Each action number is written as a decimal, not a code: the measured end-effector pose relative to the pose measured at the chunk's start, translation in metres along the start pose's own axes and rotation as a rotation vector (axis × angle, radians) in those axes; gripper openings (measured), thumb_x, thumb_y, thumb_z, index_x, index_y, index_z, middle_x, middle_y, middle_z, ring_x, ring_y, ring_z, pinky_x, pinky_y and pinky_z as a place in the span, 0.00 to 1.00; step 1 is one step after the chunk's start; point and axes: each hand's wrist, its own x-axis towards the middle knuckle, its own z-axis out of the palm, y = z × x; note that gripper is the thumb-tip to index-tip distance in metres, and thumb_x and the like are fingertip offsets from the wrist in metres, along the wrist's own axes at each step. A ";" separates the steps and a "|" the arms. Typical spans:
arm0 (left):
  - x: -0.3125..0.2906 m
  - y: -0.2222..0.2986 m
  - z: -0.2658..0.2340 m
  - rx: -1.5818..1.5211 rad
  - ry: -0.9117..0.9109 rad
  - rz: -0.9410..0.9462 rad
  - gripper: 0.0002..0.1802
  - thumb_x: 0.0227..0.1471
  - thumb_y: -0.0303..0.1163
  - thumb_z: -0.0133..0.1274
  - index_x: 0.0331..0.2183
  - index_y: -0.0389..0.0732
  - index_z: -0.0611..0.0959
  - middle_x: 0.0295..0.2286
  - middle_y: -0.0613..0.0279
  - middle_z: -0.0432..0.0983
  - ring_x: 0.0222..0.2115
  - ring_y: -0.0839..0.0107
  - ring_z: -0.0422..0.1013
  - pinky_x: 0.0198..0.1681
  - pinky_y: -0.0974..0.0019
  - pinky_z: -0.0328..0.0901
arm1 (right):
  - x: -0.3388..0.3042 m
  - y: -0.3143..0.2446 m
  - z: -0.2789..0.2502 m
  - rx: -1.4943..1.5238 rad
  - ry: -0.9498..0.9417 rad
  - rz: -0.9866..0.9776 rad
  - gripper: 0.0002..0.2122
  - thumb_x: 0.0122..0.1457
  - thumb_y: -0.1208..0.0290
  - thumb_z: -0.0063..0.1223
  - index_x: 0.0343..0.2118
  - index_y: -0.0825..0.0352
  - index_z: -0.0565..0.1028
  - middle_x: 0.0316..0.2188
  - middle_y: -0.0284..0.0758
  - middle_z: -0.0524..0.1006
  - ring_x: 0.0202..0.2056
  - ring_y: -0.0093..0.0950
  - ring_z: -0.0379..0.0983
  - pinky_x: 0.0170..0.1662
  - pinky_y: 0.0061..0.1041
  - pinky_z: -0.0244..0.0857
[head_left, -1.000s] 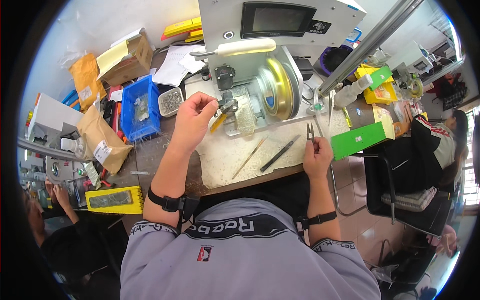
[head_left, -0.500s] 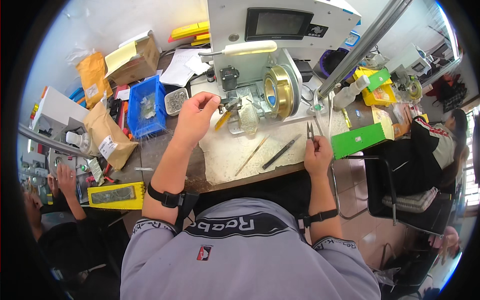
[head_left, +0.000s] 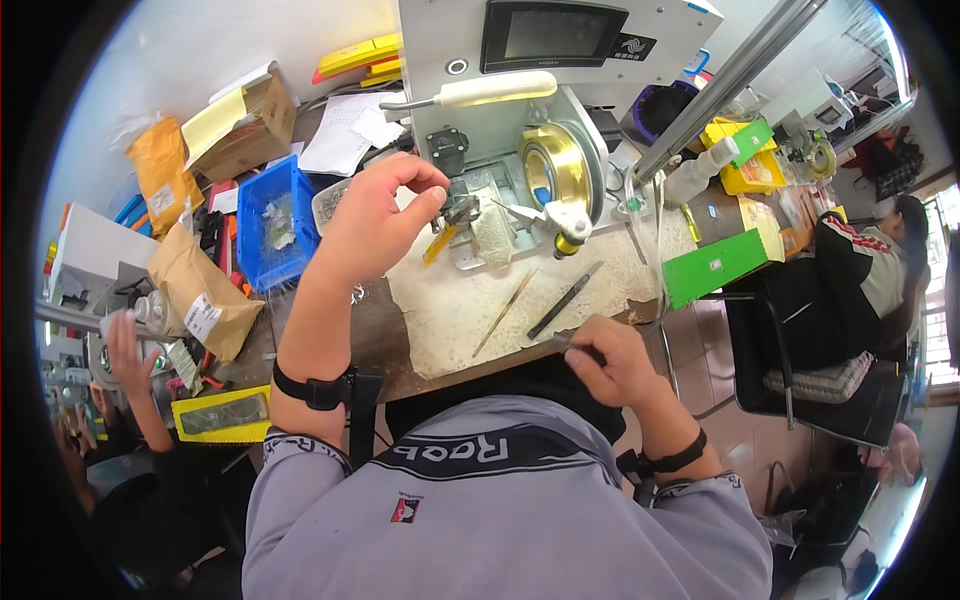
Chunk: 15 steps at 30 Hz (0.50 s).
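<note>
My left hand (head_left: 375, 220) is raised beside the machine's small metal fixture (head_left: 458, 208), thumb and forefinger pinched together near it. Anything between those fingertips is too small to make out. My right hand (head_left: 612, 358) is closed around the tweezers (head_left: 565, 342) near the table's front edge; their tips point left and most of their length is hidden by the fingers. On the worn pale sheet (head_left: 440, 330) lie a thin brown stick (head_left: 505, 315) and a dark slim tool (head_left: 563, 302). A gold spool ring (head_left: 550, 168) stands in the white machine (head_left: 450, 30).
A blue bin (head_left: 275, 228), brown paper packet (head_left: 203, 295) and yellow tray (head_left: 222, 415) are on the left. A white-handled lever (head_left: 495, 90) juts over the fixture. Right are a metal post (head_left: 720, 95), clear bottle (head_left: 700, 175) and green board (head_left: 715, 268). Other people sit both sides.
My right hand has come down and left with the tweezers, toward the front edge. My left hand stays by the fixture. A silvery arm with a dark, gold-banded end now shows before the gold ring.
</note>
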 end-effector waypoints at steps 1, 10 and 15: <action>0.004 0.001 -0.003 0.001 -0.091 -0.022 0.10 0.57 0.33 0.58 0.38 0.38 0.85 0.33 0.67 0.77 0.33 0.76 0.69 0.35 0.71 0.63 | 0.005 -0.006 0.002 -0.001 0.001 0.008 0.04 0.56 0.75 0.60 0.32 0.67 0.76 0.25 0.40 0.72 0.25 0.41 0.70 0.29 0.34 0.64; 0.020 -0.008 -0.003 -0.062 -0.254 -0.029 0.11 0.55 0.33 0.60 0.37 0.36 0.85 0.33 0.64 0.76 0.36 0.73 0.71 0.38 0.68 0.65 | 0.058 -0.034 0.021 0.301 -0.145 0.039 0.06 0.61 0.79 0.56 0.40 0.71 0.77 0.29 0.38 0.76 0.29 0.35 0.73 0.33 0.29 0.66; 0.019 -0.012 -0.001 -0.040 -0.280 0.034 0.10 0.51 0.31 0.62 0.35 0.35 0.85 0.32 0.62 0.77 0.36 0.69 0.73 0.39 0.67 0.66 | 0.072 -0.038 0.040 0.629 -0.025 0.354 0.13 0.68 0.74 0.50 0.52 0.73 0.75 0.32 0.31 0.76 0.31 0.22 0.71 0.37 0.23 0.66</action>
